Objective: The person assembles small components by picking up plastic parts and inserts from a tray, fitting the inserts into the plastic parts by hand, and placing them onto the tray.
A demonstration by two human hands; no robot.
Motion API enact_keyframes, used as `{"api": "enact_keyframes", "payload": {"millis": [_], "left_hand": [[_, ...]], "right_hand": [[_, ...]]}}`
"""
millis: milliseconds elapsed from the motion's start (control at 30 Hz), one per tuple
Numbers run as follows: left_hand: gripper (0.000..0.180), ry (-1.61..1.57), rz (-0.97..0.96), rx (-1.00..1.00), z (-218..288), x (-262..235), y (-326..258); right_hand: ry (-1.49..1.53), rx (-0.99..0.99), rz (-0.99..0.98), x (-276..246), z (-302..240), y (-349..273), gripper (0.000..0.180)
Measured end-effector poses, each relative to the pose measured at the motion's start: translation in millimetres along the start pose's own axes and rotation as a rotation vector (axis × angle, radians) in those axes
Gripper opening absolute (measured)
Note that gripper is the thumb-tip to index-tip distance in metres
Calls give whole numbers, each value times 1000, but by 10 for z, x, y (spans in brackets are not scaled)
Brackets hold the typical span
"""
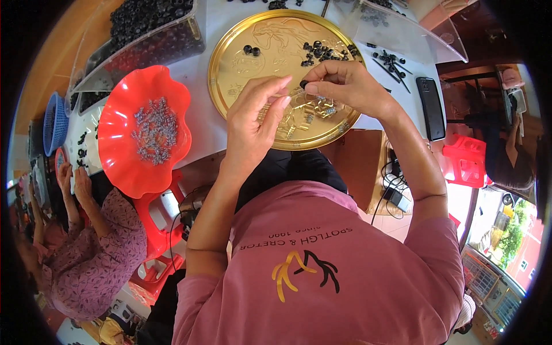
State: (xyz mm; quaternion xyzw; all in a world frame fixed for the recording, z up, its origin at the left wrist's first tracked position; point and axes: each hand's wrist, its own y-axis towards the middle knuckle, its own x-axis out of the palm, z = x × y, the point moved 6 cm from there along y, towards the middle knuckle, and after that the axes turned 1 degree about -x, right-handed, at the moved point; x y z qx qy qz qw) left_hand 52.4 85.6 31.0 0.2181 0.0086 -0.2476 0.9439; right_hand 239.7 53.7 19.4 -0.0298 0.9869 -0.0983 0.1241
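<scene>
My right hand (351, 86) pinches a small round black bead (303, 84) between thumb and forefinger over the gold tray (221, 98). Close by on its left, my left hand (256, 112) hangs above the tray's near part; its thumb and forefinger tips are apart, and I see nothing held there. Under the hands, thin gold-coloured pieces (293, 122) and small grey-blue bits lie partly hidden. Farther back on the tray sit a cluster of black beads (319, 50) and, to the left, a few loose black beads (251, 50).
A red wavy-rimmed bowl (118, 123) of small grey-blue pieces stands left. Clear bins of black pieces (152, 26) are behind it. A black phone (430, 109) and thin black rods (397, 75) lie right of the tray. At far left, another person's hands (77, 181) handle black pieces.
</scene>
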Motion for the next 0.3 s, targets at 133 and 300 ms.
{"api": "enact_keyframes", "payload": {"millis": [133,300], "left_hand": [[26,125,-75,144,114,22,29],[29,-133,-84,65,24,-10,-65]], "right_hand": [[299,173,-183,195,-127,-112,31],[412,159,-234,320,-88,-130,34]]}}
